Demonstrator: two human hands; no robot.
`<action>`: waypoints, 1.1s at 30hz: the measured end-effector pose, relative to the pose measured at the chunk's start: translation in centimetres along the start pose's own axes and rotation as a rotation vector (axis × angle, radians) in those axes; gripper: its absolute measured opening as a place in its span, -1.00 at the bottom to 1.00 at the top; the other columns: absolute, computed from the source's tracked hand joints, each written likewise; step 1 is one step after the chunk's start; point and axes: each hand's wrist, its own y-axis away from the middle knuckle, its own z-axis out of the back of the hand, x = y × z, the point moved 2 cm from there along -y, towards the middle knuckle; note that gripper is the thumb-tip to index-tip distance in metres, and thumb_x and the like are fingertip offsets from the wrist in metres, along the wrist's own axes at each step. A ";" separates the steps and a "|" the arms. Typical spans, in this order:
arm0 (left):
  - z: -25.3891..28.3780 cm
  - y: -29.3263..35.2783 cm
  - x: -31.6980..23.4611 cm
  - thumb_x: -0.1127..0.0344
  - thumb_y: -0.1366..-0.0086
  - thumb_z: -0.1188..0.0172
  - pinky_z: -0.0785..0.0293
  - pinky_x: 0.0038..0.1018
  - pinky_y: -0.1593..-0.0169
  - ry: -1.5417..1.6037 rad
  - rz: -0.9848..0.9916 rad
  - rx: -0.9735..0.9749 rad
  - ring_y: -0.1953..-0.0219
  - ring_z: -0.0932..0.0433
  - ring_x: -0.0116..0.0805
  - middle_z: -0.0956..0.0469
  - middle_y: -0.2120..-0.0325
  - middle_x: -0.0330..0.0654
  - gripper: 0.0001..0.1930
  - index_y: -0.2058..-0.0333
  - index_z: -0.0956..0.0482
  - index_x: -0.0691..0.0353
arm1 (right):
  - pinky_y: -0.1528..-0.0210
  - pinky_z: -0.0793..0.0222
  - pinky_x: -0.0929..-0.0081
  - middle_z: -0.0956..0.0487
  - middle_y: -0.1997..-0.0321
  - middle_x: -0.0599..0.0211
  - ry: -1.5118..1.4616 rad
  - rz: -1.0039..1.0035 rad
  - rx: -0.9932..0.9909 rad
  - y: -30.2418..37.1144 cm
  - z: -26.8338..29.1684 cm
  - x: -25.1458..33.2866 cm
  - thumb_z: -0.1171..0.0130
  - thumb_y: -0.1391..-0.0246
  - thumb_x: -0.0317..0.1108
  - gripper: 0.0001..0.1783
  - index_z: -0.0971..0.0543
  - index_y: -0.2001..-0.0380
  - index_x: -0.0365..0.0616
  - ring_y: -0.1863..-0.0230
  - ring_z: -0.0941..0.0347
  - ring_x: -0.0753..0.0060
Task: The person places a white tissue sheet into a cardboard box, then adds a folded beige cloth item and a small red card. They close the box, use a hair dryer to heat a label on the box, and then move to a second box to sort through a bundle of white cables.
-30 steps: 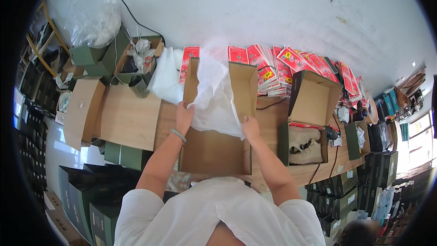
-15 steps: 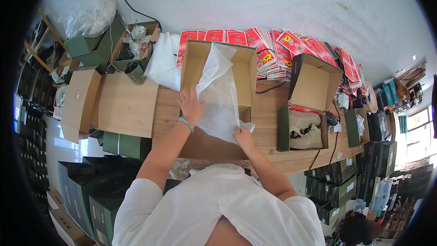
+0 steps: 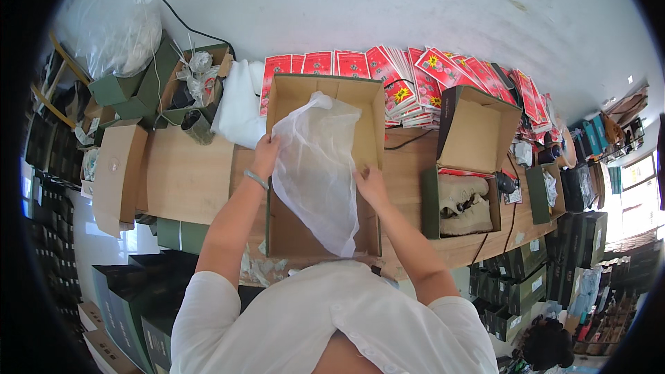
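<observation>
A long, open shoebox (image 3: 277, 104) with a brown inside lies in front of me on the wooden table. Over it hangs a thin, see-through white wrapping sheet (image 3: 318, 173), creased and narrowing to a point toward me. My left hand (image 3: 264, 157) pinches the sheet's left edge above the box's left wall. On the other side my right hand (image 3: 370, 185) has its fingers closed at the sheet's right edge. To the right stands a second open shoebox (image 3: 430, 204), its lid tipped back, with a pair of beige shoes (image 3: 465, 213) inside.
Red printed packets (image 3: 391, 76) line the wall side of the wooden table (image 3: 409, 187). On the left are an open carton (image 3: 190, 166), a white folded sheet (image 3: 239, 100) and a box of plastic bags (image 3: 201, 76). Green boxes (image 3: 121, 298) stack beside the table.
The sheet has dropped lower and spread across the box, its tip now nearer me. My left hand shifted left, my right hand slightly up. The box appears more level, its near end now showing.
</observation>
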 end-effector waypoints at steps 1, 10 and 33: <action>-0.1 0.2 -0.2 0.24 -0.34 -0.13 -0.44 -0.44 0.25 -0.042 -0.055 -0.036 0.34 -0.53 -0.36 -0.59 0.38 -0.11 -0.71 0.16 -0.55 0.40 | -0.20 -0.36 0.14 -0.52 -0.09 -0.20 0.049 0.046 -0.072 -1.2 -0.5 1.0 -0.25 -0.09 0.03 -0.26 -0.42 -0.12 -0.40 -0.12 -0.46 -0.11; 0.6 -1.3 -2.8 0.26 -0.33 -0.17 -0.43 -0.45 0.25 -0.155 -0.027 -0.062 0.34 -0.51 -0.34 -0.60 0.39 -0.12 -0.72 0.20 -0.55 0.43 | 0.19 -0.41 0.23 -0.62 0.38 0.05 -0.219 0.165 -0.125 -11.4 -1.4 2.8 -0.22 -0.15 -0.15 -0.67 -0.63 0.33 -0.26 0.29 -0.56 0.06; -6.2 13.2 9.1 -0.01 -0.13 -0.40 -0.28 -0.13 -0.05 -0.393 0.010 -0.167 0.03 -0.34 0.01 -0.39 0.13 0.10 -0.32 -0.01 -0.34 0.37 | -0.15 -0.24 0.00 -0.37 -0.10 -0.26 -0.020 0.143 -0.153 7.5 -0.4 -3.0 -0.23 -0.07 -0.43 -0.37 -0.25 -0.18 -0.35 -0.07 -0.32 -0.22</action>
